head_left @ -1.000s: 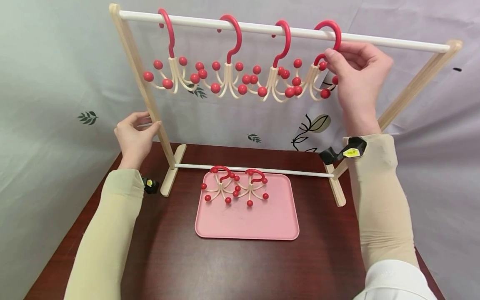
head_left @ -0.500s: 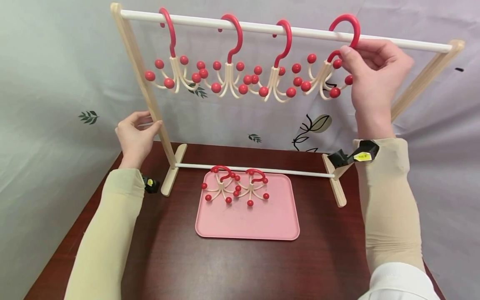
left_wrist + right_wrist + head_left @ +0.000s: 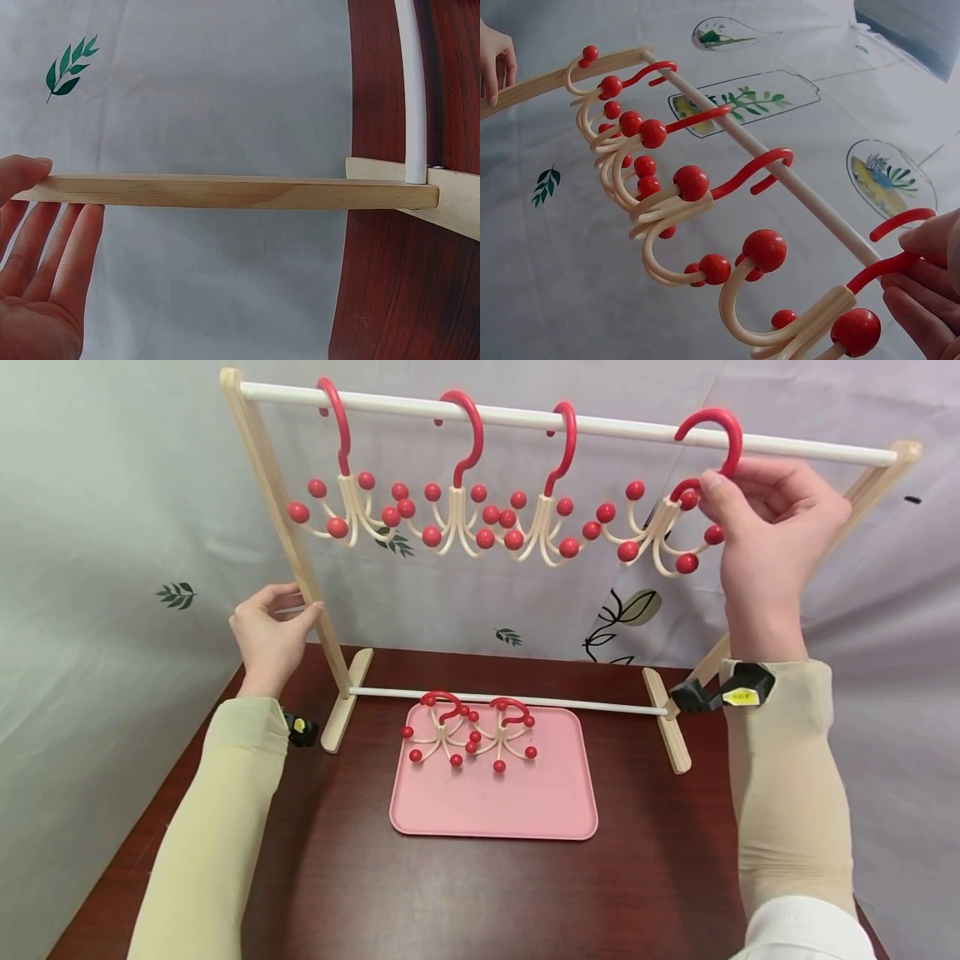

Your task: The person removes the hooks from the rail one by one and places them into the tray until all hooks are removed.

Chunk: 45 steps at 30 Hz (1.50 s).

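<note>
A wooden rack carries a white top rail [image 3: 810, 446] with several hangers on it, each with a red hook and cream arms tipped with red balls. My right hand [image 3: 765, 518] pinches the neck of the rightmost hanger [image 3: 660, 531], whose hook sits over the rail. In the right wrist view that hanger [image 3: 802, 315] is nearest my fingertips [image 3: 930, 300], and the others hang in a row behind it. My left hand [image 3: 273, 627] holds the rack's left post [image 3: 300, 552] between thumb and fingers; the left wrist view shows the post [image 3: 225, 191] against my fingers [image 3: 37, 262].
A pink tray [image 3: 525, 810] lies on the dark wooden table [image 3: 450, 893] under the rack, with two more hangers [image 3: 468, 735] near its far edge. The rack's lower white rail [image 3: 585, 704] runs just behind the tray. A printed white cloth hangs behind.
My right hand has slid the rightmost hanger to the right along the top rail, widening the gap to the third hanger. My left hand has stayed on the post.
</note>
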Tool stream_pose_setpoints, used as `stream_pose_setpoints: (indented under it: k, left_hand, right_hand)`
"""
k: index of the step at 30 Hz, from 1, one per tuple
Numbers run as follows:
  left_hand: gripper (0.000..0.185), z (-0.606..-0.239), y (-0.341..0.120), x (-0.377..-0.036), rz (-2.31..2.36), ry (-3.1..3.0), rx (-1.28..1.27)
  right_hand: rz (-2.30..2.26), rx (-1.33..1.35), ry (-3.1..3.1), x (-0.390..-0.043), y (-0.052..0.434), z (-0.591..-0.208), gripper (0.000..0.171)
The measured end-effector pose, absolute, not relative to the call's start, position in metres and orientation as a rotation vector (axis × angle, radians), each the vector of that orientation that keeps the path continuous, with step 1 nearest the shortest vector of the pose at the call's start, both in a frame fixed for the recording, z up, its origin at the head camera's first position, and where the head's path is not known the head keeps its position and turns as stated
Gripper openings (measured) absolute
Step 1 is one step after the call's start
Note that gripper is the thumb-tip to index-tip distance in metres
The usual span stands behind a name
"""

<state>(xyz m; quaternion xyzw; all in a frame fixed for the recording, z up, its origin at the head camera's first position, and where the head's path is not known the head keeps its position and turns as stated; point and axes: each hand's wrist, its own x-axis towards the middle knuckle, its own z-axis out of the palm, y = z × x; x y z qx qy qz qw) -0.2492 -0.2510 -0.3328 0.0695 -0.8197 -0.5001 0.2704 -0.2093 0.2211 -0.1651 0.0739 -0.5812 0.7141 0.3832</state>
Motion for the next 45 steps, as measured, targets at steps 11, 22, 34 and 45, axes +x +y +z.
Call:
stream_pose_setpoints:
  k: [11, 22, 34, 45]
  left_hand:
    - [0.036, -0.333, -0.25, -0.249, -1.356, -2.206, 0.182]
    - [0.035, -0.334, -0.249, -0.248, -1.358, -2.196, 0.183]
    - [0.036, -0.334, -0.25, -0.248, -1.347, -2.207, 0.194]
    - [0.036, -0.333, -0.25, -0.249, -1.35, -2.203, 0.193]
  right_hand:
    - [1.849, 0.137, -1.5, -0.207, 0.24, -0.195, 0.037]
    - [1.846, 0.125, -1.604, -0.2, 0.242, -0.224, 0.033]
    - [1.845, 0.211, -1.751, -0.198, 0.244, -0.273, 0.027]
    - [1.874, 0.176, -1.935, -0.182, 0.239, -0.313, 0.024]
